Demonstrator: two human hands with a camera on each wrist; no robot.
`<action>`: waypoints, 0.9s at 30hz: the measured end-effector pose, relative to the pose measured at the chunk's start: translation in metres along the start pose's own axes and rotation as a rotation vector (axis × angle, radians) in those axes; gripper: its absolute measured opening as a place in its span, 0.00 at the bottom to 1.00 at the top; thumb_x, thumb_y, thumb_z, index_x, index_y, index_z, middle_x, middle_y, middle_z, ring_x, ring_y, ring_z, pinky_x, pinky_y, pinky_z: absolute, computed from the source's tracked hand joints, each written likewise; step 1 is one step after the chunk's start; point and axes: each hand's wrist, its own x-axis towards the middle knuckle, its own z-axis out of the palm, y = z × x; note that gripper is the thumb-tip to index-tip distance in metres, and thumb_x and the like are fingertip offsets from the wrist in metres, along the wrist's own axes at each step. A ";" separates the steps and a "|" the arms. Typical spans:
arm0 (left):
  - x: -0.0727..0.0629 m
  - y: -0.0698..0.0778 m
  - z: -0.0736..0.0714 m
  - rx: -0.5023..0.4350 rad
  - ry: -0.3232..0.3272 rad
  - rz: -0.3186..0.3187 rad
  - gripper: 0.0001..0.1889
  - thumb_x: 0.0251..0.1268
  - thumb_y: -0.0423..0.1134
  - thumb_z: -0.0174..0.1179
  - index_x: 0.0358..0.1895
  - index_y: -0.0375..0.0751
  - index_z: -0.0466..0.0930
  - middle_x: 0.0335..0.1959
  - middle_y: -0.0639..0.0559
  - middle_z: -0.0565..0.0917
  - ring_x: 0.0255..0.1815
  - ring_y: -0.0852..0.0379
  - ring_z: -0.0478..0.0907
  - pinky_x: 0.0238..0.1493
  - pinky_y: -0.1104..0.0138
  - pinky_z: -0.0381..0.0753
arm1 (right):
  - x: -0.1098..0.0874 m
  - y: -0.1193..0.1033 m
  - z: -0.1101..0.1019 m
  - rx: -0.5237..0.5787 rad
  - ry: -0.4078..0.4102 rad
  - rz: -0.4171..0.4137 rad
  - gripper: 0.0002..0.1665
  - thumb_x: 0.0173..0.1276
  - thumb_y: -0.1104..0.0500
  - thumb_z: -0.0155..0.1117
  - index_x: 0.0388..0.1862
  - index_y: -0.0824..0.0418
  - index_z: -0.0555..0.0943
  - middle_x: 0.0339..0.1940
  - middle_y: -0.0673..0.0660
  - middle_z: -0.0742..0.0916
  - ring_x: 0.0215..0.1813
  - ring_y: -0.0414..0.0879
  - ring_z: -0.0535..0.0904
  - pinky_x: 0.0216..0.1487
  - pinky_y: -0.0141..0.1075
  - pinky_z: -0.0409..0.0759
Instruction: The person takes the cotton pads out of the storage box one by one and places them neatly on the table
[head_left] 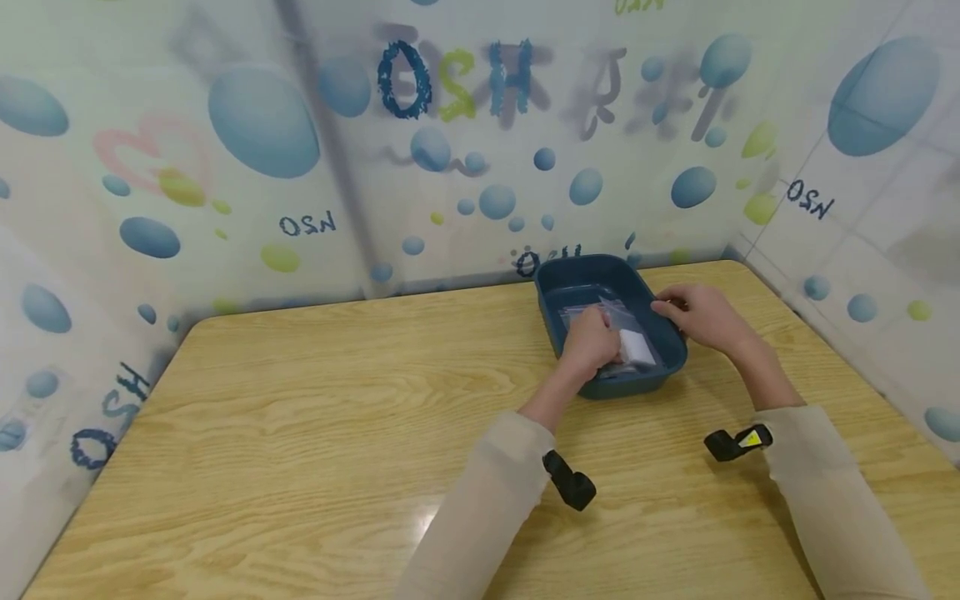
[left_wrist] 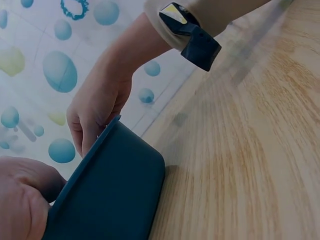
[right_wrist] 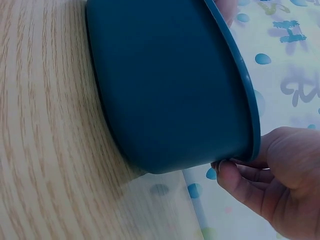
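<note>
A dark blue plastic basin point(head_left: 630, 385) stands on the table, with clear plastic bags point(head_left: 618, 312) inside. One bag shows a white item point(head_left: 636, 346). My left hand point(head_left: 591, 340) reaches down into the basin with curled fingers at a bag; its fingertips are hidden. In the left wrist view that hand point(left_wrist: 22, 200) is partly behind the basin wall point(left_wrist: 115, 185). My right hand point(head_left: 705, 315) pinches the basin's right rim. The right wrist view has its thumb and fingers point(right_wrist: 240, 187) at the rim's corner.
The basin sits near the back edge of the wooden table point(head_left: 315, 433), towards the right. Behind and beside the table hangs a light curtain point(head_left: 480, 167) with blue and green dots and lettering. Black wrist cameras point(head_left: 570, 481) are worn at both sleeves.
</note>
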 end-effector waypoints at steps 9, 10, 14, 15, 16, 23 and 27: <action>-0.003 -0.001 0.002 0.044 0.068 0.083 0.07 0.71 0.25 0.54 0.46 0.36 0.78 0.30 0.48 0.85 0.16 0.60 0.78 0.19 0.71 0.71 | 0.001 0.001 0.000 -0.007 0.006 -0.009 0.18 0.80 0.59 0.56 0.53 0.75 0.81 0.34 0.63 0.86 0.24 0.47 0.77 0.30 0.41 0.77; -0.003 -0.001 0.002 0.035 0.073 0.093 0.09 0.72 0.25 0.54 0.49 0.36 0.79 0.30 0.49 0.86 0.17 0.59 0.79 0.18 0.71 0.70 | 0.001 0.001 0.001 -0.006 0.006 -0.010 0.18 0.80 0.59 0.56 0.53 0.75 0.81 0.34 0.63 0.86 0.23 0.47 0.77 0.30 0.41 0.77; -0.004 -0.003 0.003 -0.025 0.093 0.121 0.09 0.72 0.26 0.54 0.49 0.36 0.81 0.18 0.51 0.83 0.19 0.53 0.83 0.14 0.70 0.67 | 0.001 0.001 0.001 -0.006 0.007 -0.016 0.18 0.80 0.59 0.56 0.53 0.75 0.81 0.33 0.62 0.86 0.23 0.47 0.77 0.30 0.40 0.77; -0.004 -0.004 0.003 -0.041 0.096 0.131 0.08 0.73 0.26 0.55 0.48 0.36 0.81 0.17 0.52 0.81 0.20 0.52 0.84 0.13 0.70 0.66 | 0.001 0.001 0.001 -0.006 0.008 -0.017 0.18 0.80 0.59 0.56 0.53 0.75 0.81 0.33 0.62 0.86 0.23 0.47 0.77 0.30 0.40 0.77; -0.004 -0.004 0.003 -0.057 0.102 0.141 0.08 0.73 0.26 0.55 0.47 0.36 0.82 0.16 0.53 0.81 0.21 0.50 0.84 0.13 0.70 0.66 | 0.001 0.001 0.001 -0.006 0.007 -0.017 0.18 0.80 0.59 0.56 0.53 0.75 0.81 0.33 0.62 0.86 0.23 0.47 0.77 0.30 0.40 0.77; -0.006 -0.005 0.001 -0.116 0.141 0.210 0.06 0.72 0.26 0.56 0.43 0.35 0.83 0.15 0.55 0.80 0.19 0.53 0.82 0.13 0.71 0.65 | 0.001 0.000 0.001 -0.001 0.003 -0.011 0.18 0.80 0.59 0.56 0.52 0.75 0.81 0.32 0.61 0.85 0.24 0.48 0.77 0.29 0.40 0.77; -0.007 -0.005 0.001 -0.142 0.153 0.221 0.06 0.73 0.27 0.57 0.41 0.35 0.84 0.16 0.54 0.80 0.19 0.54 0.81 0.15 0.72 0.67 | 0.001 0.000 0.001 -0.001 0.002 -0.013 0.19 0.80 0.58 0.56 0.53 0.75 0.80 0.33 0.62 0.85 0.24 0.48 0.77 0.29 0.40 0.77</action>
